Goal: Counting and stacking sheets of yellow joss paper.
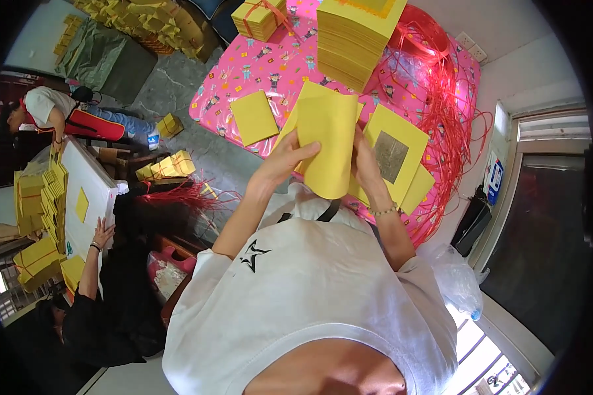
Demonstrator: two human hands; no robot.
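Note:
A sheaf of yellow paper (pixel 327 148) is held up in front of me, its front sheets curving over. My left hand (pixel 285 160) grips its left side, thumb across the front. On the opposite edge, my right hand (pixel 367 162) holds the paper, its fingers partly hidden behind it. Just beyond my right hand, a yellow sheet with a grey-brown printed square (pixel 393 157) lies over other yellow paper. A small flat stack of yellow paper (pixel 254 118) rests left of the sheaf on the pink patterned table cover (pixel 227 85).
A tall yellow paper stack (pixel 352 43) and a red-tied bundle (pixel 258 21) stand at the far side. Red plastic strips (pixel 441 125) spill down the right. At left, two people work around a white table (pixel 89 191) with yellow bundles (pixel 39 260). A clear plastic bag (pixel 456 280) hangs at right.

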